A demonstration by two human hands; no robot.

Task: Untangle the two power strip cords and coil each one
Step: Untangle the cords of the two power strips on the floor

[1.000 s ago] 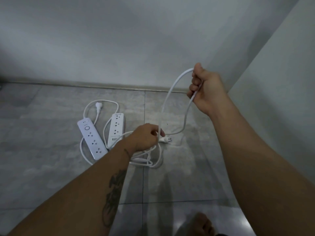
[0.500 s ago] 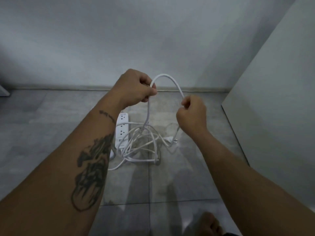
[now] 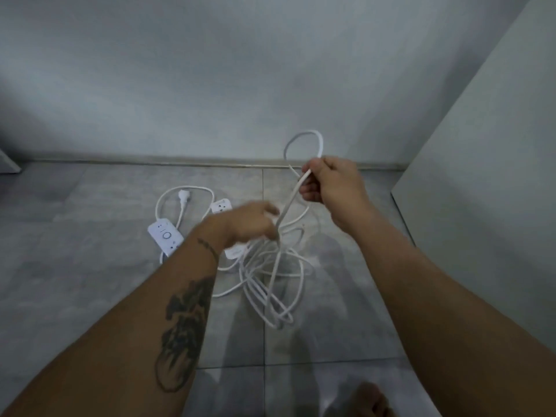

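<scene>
Cords [image 3: 289,204]: smooth white plastic sheath, faint sheen. Power strips [image 3: 165,234]: white hard plastic, glossy. Floor [image 3: 75,266], lower frame: grey stone-look tile, smooth, mottled, dull shine. Wall [image 3: 210,70], top: matt paint, faintly grainy.

A grey tiled floor [image 3: 90,296] is seen across the lower frame. Left of centre, two white power strips are laid side by side on it: a left strip [image 3: 165,235] and a second strip [image 3: 222,206], partly hidden. A white plug [image 3: 182,194] is laid beside them, towards the wall. Tangled white cords [image 3: 267,305] are heaped at centre. A bare foot [image 3: 370,398] is planted at lower right.
</scene>
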